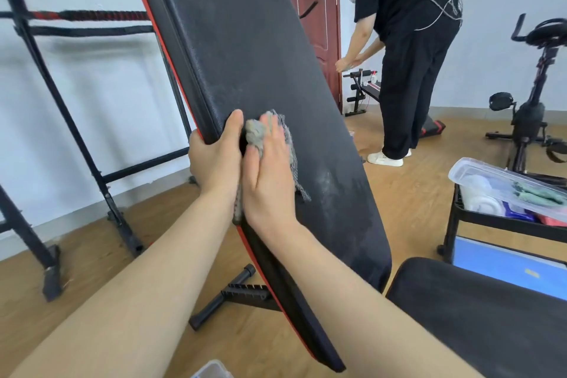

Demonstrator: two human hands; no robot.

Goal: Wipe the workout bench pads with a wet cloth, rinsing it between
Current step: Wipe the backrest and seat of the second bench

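Observation:
The black back pad (245, 40) of the workout bench, edged in red, stands steeply tilted in the middle of the view. My left hand (216, 156) grips its left edge, thumb on the front face. My right hand (270, 169) lies flat on the pad, pressing a grey cloth (256, 133) against it; the cloth sticks out above the fingers and to the right of the palm. Damp streaks show on the pad's lower right. The black seat pad (478, 316) lies at the bottom right.
A black rolling cart (491, 221) at right holds a clear plastic box (478, 172). Another person (408, 49) bends over a second bench near a brown door (310, 9). An exercise bike (530, 107) stands far right, a black rack (76, 132) at left. A clear container's corner (211, 371) shows at the bottom edge.

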